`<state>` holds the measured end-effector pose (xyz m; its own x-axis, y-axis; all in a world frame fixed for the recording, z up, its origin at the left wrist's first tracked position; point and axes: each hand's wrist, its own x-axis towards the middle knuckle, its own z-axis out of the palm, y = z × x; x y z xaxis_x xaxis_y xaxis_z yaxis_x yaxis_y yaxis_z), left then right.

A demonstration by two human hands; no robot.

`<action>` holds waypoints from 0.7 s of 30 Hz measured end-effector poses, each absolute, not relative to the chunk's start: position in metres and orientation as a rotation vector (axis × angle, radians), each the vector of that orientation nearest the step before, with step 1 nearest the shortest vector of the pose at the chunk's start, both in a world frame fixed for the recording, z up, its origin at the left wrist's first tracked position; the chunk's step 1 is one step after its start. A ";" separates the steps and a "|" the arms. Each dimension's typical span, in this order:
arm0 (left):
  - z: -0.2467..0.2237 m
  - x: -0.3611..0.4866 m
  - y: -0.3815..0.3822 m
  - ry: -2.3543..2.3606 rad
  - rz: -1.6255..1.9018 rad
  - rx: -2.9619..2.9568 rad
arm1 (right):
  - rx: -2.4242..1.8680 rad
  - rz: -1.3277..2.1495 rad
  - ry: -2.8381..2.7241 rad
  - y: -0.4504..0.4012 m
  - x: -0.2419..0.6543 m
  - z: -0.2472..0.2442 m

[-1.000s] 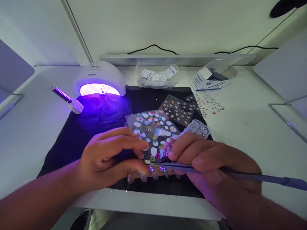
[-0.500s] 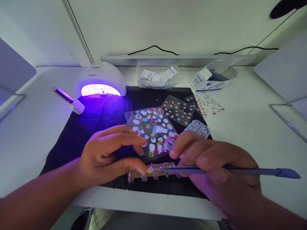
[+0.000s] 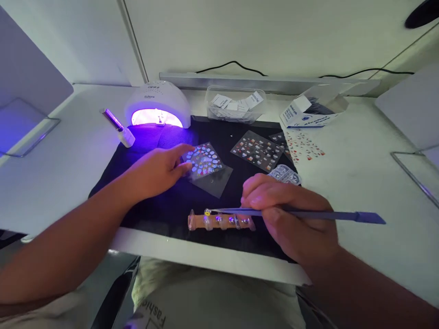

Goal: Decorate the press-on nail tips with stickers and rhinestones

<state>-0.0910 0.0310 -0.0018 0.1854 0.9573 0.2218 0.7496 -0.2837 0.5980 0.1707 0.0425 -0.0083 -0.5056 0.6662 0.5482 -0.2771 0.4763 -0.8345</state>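
My right hand [image 3: 291, 219] grips long blue tweezers [image 3: 308, 214] whose tip carries a small yellow sticker [image 3: 207, 212] just over a clear strip of false nail tips [image 3: 221, 221] lying on the black mat [image 3: 161, 201]. My left hand [image 3: 157, 170] rests flat on the mat further back, its fingertips touching a colourful sticker sheet [image 3: 204, 160] that lies on a clear film.
A lit UV nail lamp [image 3: 157, 104] glows purple at the back left, a small UV pen [image 3: 118, 125] beside it. More sticker sheets [image 3: 257, 151], a clear tub of pads [image 3: 236, 103] and an open box [image 3: 310, 112] sit behind. A metal stand [image 3: 413, 176] is at right.
My left hand carried the colourful sticker sheet from over the nail strip back onto the mat. The tweezers' tip, with a yellow sticker, moved to the strip's left end. The camera view shifted.
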 end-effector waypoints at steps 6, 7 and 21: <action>0.032 -0.104 -0.006 1.591 0.855 2.324 | -0.446 1.148 -1.948 0.025 0.178 0.018; 0.033 -0.106 -0.011 1.484 0.821 2.340 | -0.452 1.141 -1.974 0.024 0.178 0.018; -0.017 -0.087 -0.019 1.145 0.636 2.321 | -0.425 1.115 -2.181 0.044 0.164 -0.008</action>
